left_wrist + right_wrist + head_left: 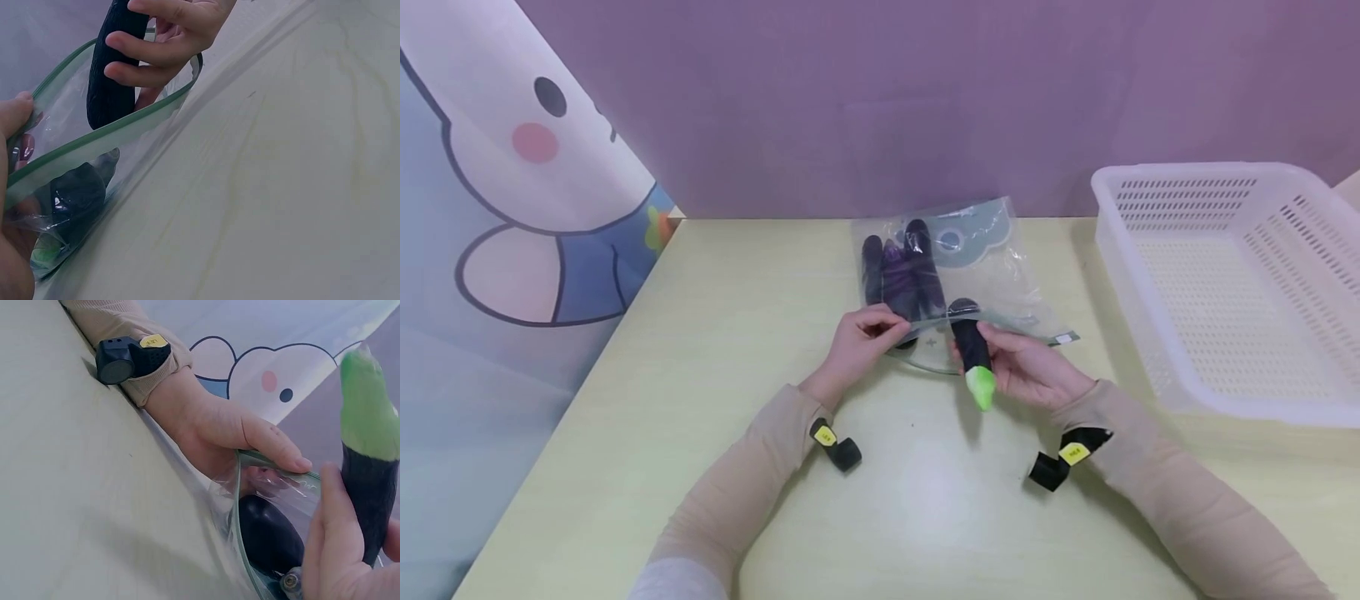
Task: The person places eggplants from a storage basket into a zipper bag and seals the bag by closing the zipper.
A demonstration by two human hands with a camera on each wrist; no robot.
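Note:
My left hand (867, 337) pinches the rim of a clear zip bag (988, 279), thumb on the zip strip (81, 142). The bag lies on its side with its mouth spread apart toward me. Curled round a slim dark eggplant (973, 347) with a bright green stem end (981, 387) is my right hand (1030, 367). The eggplant's dark tip is in the bag's mouth, and its green end points toward me. Inside the bag lie several dark, elongated pieces (925, 262) and a purple one (895, 271). In the right wrist view a glossy rounded dark piece (270, 534) shows just within the mouth.
A white perforated plastic basket (1180, 367) stands at the right of the pale table (760, 275). Behind the table rises a purple wall (880, 100). A cloth with a cartoon print (512, 250) hangs along the left side.

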